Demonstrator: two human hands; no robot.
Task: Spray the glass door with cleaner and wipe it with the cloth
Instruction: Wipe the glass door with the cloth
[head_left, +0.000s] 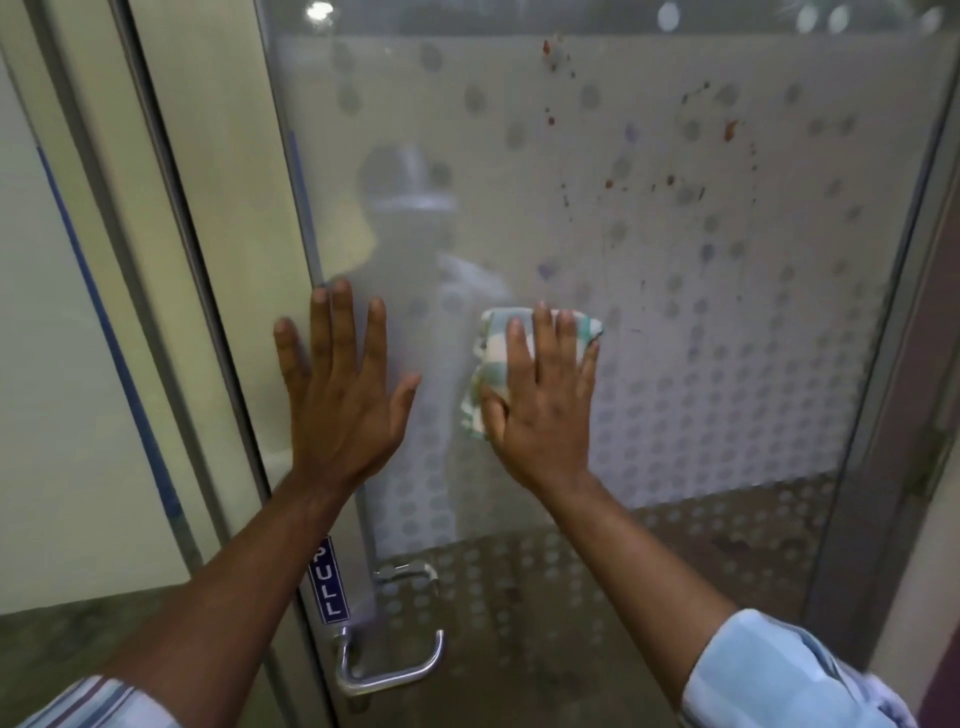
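Fingers (543, 338) of the right hand (540, 415) lie straight and spread over the checked cloth (493, 349), pressing it onto the frosted glass door (701, 364), while the left hand (343, 400) rests flat, fingers wide, just beside, a blue label (328, 579) below reads "PULL", and the reflection is too blurred to make out.

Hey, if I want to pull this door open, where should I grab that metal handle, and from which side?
Probably the long lower bar of the handle, under the PULL sign. It seems to curve clear of the glass door, so reach from the front and above and wrap around it.
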